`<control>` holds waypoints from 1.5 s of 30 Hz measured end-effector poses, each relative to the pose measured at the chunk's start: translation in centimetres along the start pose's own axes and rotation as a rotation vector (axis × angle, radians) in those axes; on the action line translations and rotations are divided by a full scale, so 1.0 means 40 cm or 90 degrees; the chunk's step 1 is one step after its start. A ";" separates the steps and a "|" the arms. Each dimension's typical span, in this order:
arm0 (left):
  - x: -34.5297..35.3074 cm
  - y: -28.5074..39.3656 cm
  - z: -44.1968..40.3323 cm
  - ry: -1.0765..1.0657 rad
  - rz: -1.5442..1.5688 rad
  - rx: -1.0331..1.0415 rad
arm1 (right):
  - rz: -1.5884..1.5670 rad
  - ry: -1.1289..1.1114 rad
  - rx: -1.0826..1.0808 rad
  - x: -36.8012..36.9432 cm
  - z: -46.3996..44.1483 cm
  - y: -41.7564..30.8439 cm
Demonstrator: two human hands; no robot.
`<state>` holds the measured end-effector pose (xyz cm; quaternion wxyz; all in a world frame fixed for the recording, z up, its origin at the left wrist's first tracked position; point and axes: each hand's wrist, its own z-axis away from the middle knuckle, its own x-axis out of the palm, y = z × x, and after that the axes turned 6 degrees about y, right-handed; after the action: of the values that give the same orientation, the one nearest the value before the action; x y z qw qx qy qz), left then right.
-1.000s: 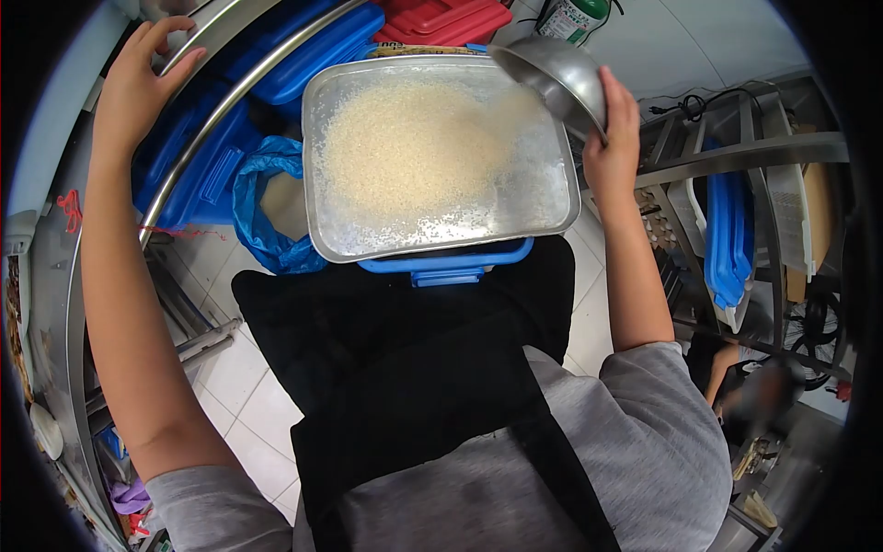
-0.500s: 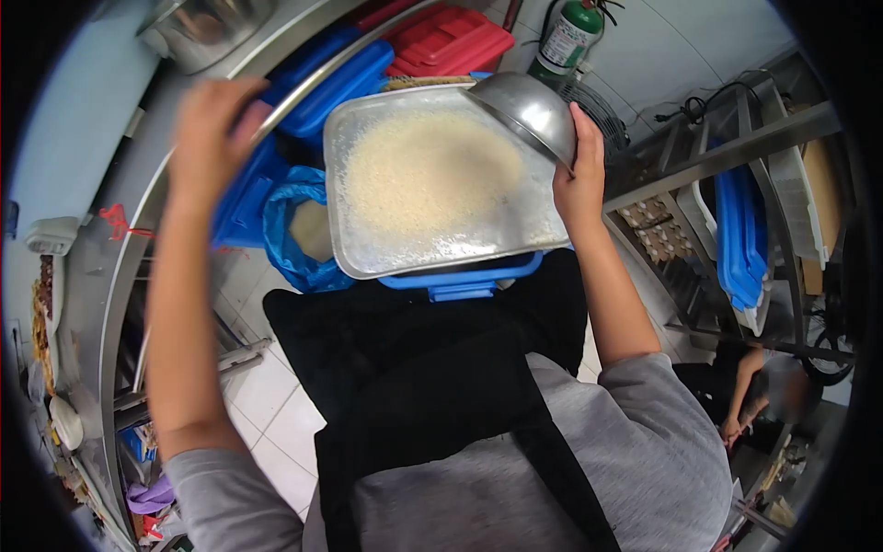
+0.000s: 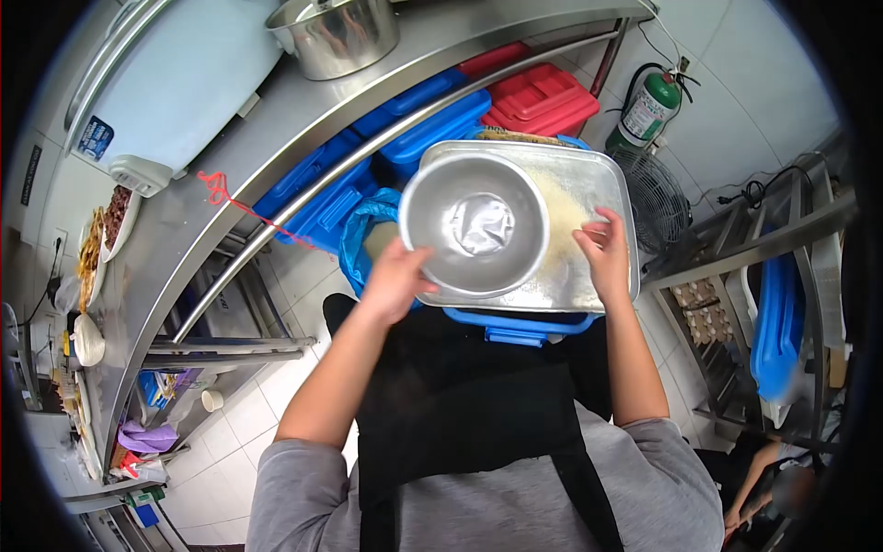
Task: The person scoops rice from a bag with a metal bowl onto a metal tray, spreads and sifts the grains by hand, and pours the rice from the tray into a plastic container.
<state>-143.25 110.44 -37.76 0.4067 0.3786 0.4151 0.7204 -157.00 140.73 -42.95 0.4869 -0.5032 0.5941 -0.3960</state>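
Observation:
A metal bowl (image 3: 474, 225) with a shiny bottom shows its inside to the camera, with no grains visible in it. My left hand (image 3: 397, 281) grips its lower left rim. Beyond the bowl's right side, my right hand (image 3: 602, 250) is apart from it, fingers spread and somewhat curled, over the metal tray (image 3: 621, 184). Pale grains (image 3: 559, 207) lie in the tray, partly hidden by the bowl. Under the tray, a blue container edge (image 3: 520, 329) shows near my black apron. A blue bag (image 3: 354, 241) with pale contents stands left of the bowl.
A steel counter (image 3: 241, 152) curves along the left, with a metal pot (image 3: 336, 37) on it. Blue and red lidded boxes (image 3: 538, 99) sit beneath. At the right are a fire extinguisher (image 3: 647, 110), a fan (image 3: 655, 198) and a rack. A co-worker's arm (image 3: 750, 483) shows at lower right.
The bowl has moved left over the tray and passed from my right hand to my left. My left hand has come down from the counter's edge. The view has shifted.

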 end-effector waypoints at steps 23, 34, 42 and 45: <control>-0.087 0.305 0.072 0.279 0.181 0.568 | 0.519 0.014 -0.176 -0.004 0.066 0.058; 0.050 -0.236 -0.039 0.141 -0.857 0.528 | 0.540 -0.411 -0.464 0.287 0.109 0.063; -0.059 -0.330 -0.088 0.238 -0.319 0.177 | 0.696 -0.408 -0.386 0.222 0.003 0.110; -0.058 -0.325 -0.070 0.202 -0.270 0.136 | 0.735 -0.377 -0.357 0.179 -0.027 0.139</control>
<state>-141.29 111.75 -51.03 0.4360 0.2065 0.6168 0.6220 -159.36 134.65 -49.36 0.6125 -0.3006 0.6881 0.2472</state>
